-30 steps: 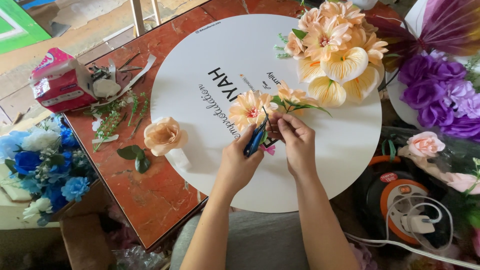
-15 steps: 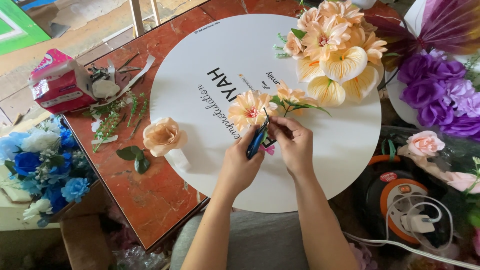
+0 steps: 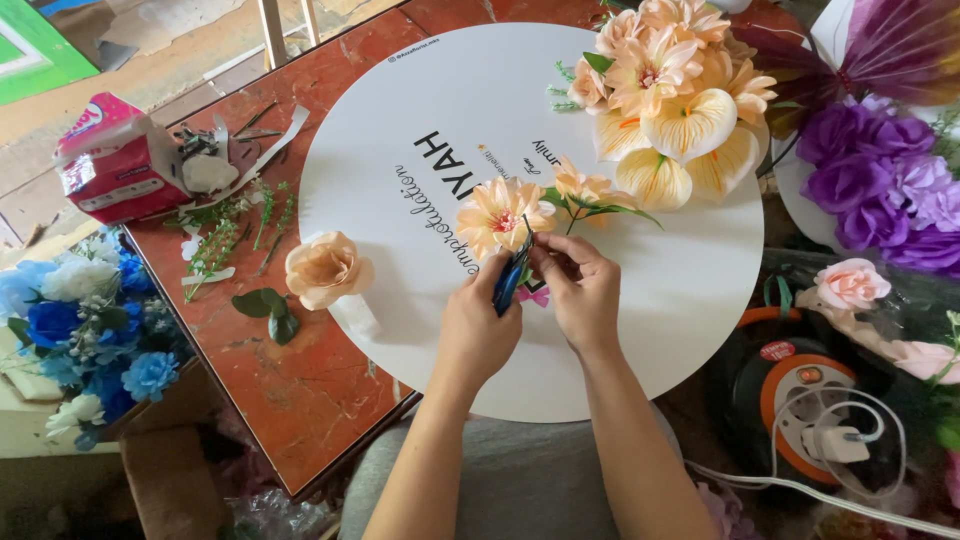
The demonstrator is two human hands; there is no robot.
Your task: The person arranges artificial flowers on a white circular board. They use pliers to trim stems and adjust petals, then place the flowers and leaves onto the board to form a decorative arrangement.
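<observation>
Both hands at peach flower, blue tool.

A floral craft workshop: around the round white sign board lie heaped blue and white artificial flowers, purple fabric blooms, cut green stems and an orange cable reel.

Both bare forearms reach up from the lower edge of the view and converge near the middle. The left hand is curled, thumb and fingers pinched together at the top. The right hand sits just beside it, palm down, fingers bent inward toward the left fingertips, nearly touching them.
</observation>
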